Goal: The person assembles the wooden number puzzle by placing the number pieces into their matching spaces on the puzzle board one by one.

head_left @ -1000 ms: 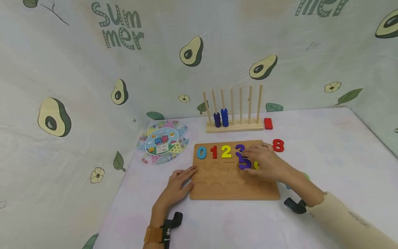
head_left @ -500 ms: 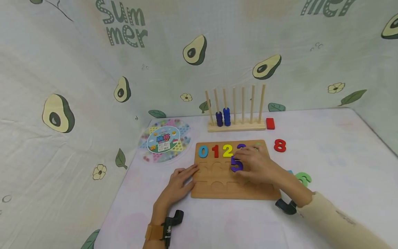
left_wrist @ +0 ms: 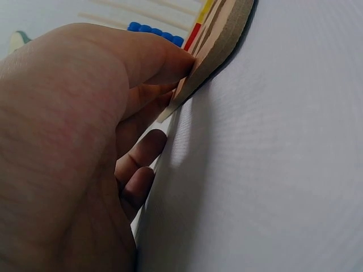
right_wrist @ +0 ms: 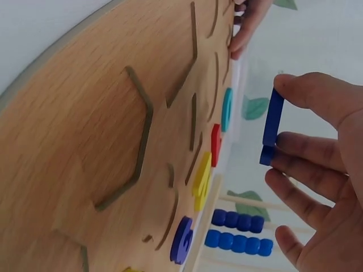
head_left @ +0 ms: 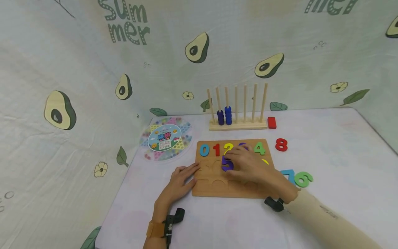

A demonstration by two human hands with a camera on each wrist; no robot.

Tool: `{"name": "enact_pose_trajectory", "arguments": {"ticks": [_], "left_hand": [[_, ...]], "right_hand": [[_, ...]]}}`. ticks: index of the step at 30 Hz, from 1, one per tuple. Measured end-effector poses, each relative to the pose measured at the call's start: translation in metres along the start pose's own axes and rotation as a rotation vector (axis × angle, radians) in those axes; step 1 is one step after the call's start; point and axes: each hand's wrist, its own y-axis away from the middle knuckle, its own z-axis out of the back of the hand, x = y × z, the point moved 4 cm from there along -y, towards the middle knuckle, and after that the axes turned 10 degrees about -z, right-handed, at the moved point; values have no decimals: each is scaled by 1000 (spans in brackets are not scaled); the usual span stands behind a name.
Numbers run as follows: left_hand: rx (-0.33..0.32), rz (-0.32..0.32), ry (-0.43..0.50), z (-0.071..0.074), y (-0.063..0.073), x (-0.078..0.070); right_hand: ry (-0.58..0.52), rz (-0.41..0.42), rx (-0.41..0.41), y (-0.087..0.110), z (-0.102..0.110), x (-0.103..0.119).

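Observation:
My right hand (head_left: 248, 163) pinches a purple number 5 (head_left: 227, 164) between thumb and fingers, over the middle row of the wooden number board (head_left: 211, 190). In the right wrist view the 5 (right_wrist: 273, 119) is seen edge-on, held apart from the board's carved recesses. My left hand (head_left: 178, 183) rests its fingers and thumb at the board's left edge; the left wrist view shows the thumb (left_wrist: 176, 59) touching the side of the board. Along the top row sit a blue 0 (head_left: 204, 150), red 1 (head_left: 216, 149), yellow 2 (head_left: 228, 147) and green 4 (head_left: 259, 148). The purple 3 is partly hidden by my right hand.
Right of the board lie a red 8 (head_left: 281, 145), a blue 7 (head_left: 288, 175) and a green 6 (head_left: 303, 179). Behind stands a wooden peg rack (head_left: 237, 126) with blue beads, beside a red block (head_left: 272, 122). A round board-game box (head_left: 164, 138) lies at back left.
My right hand has carried the purple 5 leftward over the board, uncovering the green 4 and the blue 7. My left hand stays at the board's left edge.

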Motion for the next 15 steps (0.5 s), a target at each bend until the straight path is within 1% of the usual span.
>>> {"name": "enact_pose_trajectory", "arguments": {"ticks": [6, 10, 15], "left_hand": [[8, 4, -4, -1, -2, 2], [21, 11, 1, -1, -2, 2], [12, 10, 3, 0, 0, 2]], "right_hand": [[19, -10, 35, -8, -9, 5], [10, 1, 42, -10, -17, 9], [15, 32, 43, -15, -23, 15]]}}
